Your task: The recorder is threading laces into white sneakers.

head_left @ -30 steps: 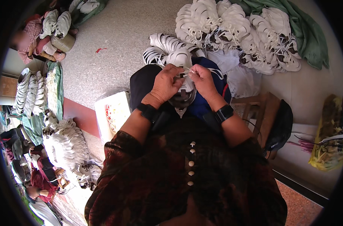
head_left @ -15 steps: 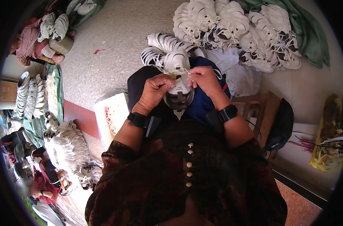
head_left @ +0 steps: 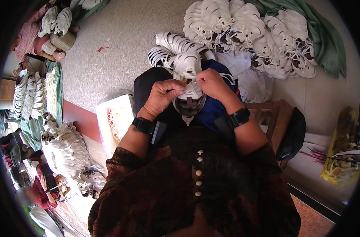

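Both hands grip one white shoe upper [head_left: 189,85] at the centre of the view, over the person's lap. The left hand [head_left: 164,94] is closed on its 9 o'clock side, fingers curled over the edge; the right hand [head_left: 211,83] pinches its 2 o'clock side. A heap of white shoe uppers [head_left: 247,31] lies on the floor at 1 o'clock, just beside a green cloth [head_left: 326,43]. A white bag [head_left: 112,118] sits at 9 o'clock.
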{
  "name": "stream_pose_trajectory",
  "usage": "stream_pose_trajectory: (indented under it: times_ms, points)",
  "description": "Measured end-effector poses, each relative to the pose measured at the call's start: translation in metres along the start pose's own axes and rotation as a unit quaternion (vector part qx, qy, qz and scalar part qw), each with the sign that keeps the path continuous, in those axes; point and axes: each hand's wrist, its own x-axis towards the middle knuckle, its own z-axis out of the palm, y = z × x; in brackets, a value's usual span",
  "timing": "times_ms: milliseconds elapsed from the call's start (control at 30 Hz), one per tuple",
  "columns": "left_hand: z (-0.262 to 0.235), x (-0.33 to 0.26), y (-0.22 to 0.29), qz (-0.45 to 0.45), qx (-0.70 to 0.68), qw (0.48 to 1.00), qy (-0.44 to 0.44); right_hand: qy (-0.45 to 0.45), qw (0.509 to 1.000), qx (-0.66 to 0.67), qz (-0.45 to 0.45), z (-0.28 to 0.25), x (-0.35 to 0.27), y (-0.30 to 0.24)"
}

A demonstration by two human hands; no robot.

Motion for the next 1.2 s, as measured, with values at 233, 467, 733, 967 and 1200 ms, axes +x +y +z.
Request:
stream_pose_trajectory:
  times_ms: [233,467,733,967,1200]
  points:
    - [0.000,0.001,0.000,0.002,-0.005,1.000,-0.019,-0.009,1.000,-0.003,0.000,0.003,0.003,0.001]
    - [0.002,0.002,0.003,0.041,0.069,0.995,-0.059,0.061,0.979,-0.193,-0.011,0.019,-0.005,-0.027]
    - [0.004,0.003,0.005,0.089,0.158,0.980,-0.078,0.171,0.984,0.034,-0.048,0.027,-0.015,-0.001]
    - [0.000,0.014,-0.002,-0.070,0.116,0.986,0.093,0.176,0.982,-0.019,-0.072,0.036,-0.010,-0.004]
    - [0.017,0.047,0.009,-0.034,0.473,0.879,-0.049,0.220,0.972,-0.024,-0.085,0.028,-0.016,-0.004]
